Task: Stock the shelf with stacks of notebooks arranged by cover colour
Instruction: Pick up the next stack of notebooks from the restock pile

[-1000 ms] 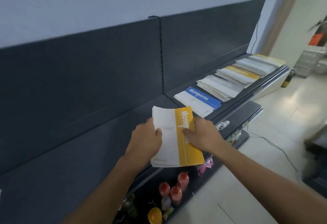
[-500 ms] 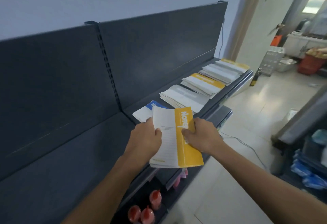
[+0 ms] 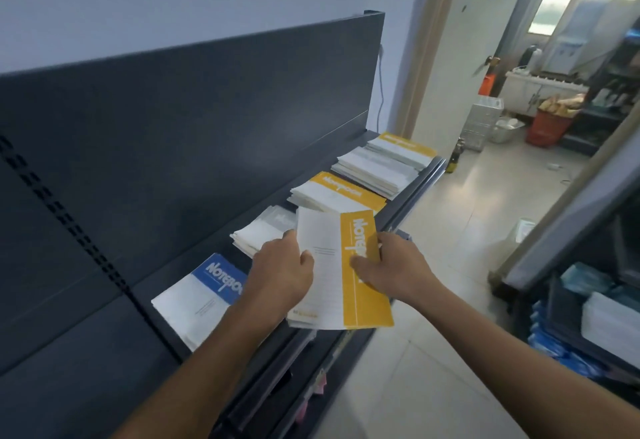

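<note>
I hold a thin stack of yellow-and-white notebooks (image 3: 337,276) in front of the dark shelf (image 3: 408,192). My left hand (image 3: 282,274) grips its left edge, thumb on the cover. My right hand (image 3: 391,269) grips the yellow right edge. On the shelf lie a blue-covered notebook (image 3: 201,296) at the left, a grey-covered stack (image 3: 263,232) partly behind my left hand, a yellow-covered stack (image 3: 337,194), another grey stack (image 3: 375,170) and a further yellow stack (image 3: 403,147) at the far right end.
The shelf's dark back panel (image 3: 207,120) rises behind the stacks. Lower shelves (image 3: 284,390) jut out under my arms. A tiled floor (image 3: 460,230) runs right to a doorway with a red basket (image 3: 547,128), and a dark rack (image 3: 588,317) stands at the right.
My view has swung to the right along the shelf, so the stacks now lie beside and behind the held notebooks. Both hands keep the same grip on the stack.
</note>
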### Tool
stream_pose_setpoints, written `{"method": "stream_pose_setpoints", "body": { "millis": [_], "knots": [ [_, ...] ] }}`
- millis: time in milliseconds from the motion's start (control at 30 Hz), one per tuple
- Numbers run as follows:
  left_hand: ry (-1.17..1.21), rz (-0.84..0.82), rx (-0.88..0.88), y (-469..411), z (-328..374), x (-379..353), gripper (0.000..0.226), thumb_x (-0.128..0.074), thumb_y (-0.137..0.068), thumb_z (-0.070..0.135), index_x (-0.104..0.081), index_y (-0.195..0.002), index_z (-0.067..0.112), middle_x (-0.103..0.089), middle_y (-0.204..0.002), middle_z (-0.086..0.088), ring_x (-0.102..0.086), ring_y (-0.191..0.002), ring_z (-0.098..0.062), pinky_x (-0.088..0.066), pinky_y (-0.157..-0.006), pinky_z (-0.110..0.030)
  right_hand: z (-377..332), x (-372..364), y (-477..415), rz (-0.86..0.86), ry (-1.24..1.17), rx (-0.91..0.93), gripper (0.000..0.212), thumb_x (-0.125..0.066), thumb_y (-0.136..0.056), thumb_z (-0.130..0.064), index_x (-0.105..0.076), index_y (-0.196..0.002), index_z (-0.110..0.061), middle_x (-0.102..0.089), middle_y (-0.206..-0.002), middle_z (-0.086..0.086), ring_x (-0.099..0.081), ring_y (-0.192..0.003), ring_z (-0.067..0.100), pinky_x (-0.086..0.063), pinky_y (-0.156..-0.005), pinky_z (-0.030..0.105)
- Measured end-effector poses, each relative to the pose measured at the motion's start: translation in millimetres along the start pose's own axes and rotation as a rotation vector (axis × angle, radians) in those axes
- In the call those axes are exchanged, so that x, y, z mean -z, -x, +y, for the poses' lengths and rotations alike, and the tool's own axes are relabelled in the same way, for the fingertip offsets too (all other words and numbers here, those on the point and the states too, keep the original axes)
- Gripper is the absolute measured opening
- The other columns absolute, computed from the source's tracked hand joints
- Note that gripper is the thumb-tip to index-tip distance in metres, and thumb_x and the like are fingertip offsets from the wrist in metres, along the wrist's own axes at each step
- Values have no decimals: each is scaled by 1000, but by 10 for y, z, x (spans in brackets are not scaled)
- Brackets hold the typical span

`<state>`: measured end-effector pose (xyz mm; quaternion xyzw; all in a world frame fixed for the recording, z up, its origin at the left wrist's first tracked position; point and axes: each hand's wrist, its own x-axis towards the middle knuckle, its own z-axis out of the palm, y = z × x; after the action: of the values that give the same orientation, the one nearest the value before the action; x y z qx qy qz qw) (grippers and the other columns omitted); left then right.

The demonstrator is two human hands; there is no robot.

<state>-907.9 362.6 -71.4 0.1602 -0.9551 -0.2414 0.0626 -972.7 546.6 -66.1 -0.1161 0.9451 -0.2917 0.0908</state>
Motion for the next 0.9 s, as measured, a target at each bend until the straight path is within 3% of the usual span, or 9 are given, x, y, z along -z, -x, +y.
{"method": "stream_pose_setpoints", "body": {
  "millis": [100,267,333,467,633,900],
  "knots": [
    [-1,5,-19,-267,251,-145,28,-45,-102,32,-55,-122,15,-67,-112,-5,-59,-94,-22,-46,-72,-33,218,181,-263,4,-9,-3,22,-69,-84,-45,-57,-79,-27,-60,-68,-20,-56,-61,-3,-42,-50,18],
    [-10,9,-33,-711,756,-453,25,-45,-102,32,-55,-117,16,-67,-112,-4,-59,-98,-23,-45,-74,-32,664,504,-755,15,-24,-4,23,-69,-84,-42,-66,-88,-20,-63,-67,-17,-58,-59,-2,-44,-50,19],
    [-23,14,-33,-881,983,-570,24,-45,-101,31,-55,-117,16,-68,-111,-3,-59,-96,-22,-45,-74,-31,847,644,-956,7,-33,-3,22,-70,-84,-40,-66,-91,-20,-63,-69,-15,-58,-61,-1,-49,-55,21],
    [-24,4,-9,-1180,1446,-788,26,-46,-101,30,-56,-121,17,-68,-108,-1,-60,-92,-21,-46,-71,-31,1220,952,-1333,-35,-67,-33,33,-68,-83,-46,-60,-105,-23,-67,-95,-6,-66,-85,16,-59,-79,41],
    [-2,20,7,-1512,1917,-1049,20,-47,-100,30,-59,-114,20,-68,-108,2,-56,-86,-19,-41,-69,-29,1625,1302,-1736,-71,-85,-28,40,-68,-82,-48,-57,-111,-24,-65,-105,-2,-65,-92,19,-58,-83,42],
    [-7,-10,52,-2067,2359,-1393,21,-45,-100,31,-56,-112,18,-67,-105,1,-58,-91,-18,-48,-68,-32,2016,1617,-2325,-110,-106,-46,40,-66,-86,-44,-55,-119,-24,-65,-113,-1,-65,-98,20,-58,-88,42]
  ]
}}
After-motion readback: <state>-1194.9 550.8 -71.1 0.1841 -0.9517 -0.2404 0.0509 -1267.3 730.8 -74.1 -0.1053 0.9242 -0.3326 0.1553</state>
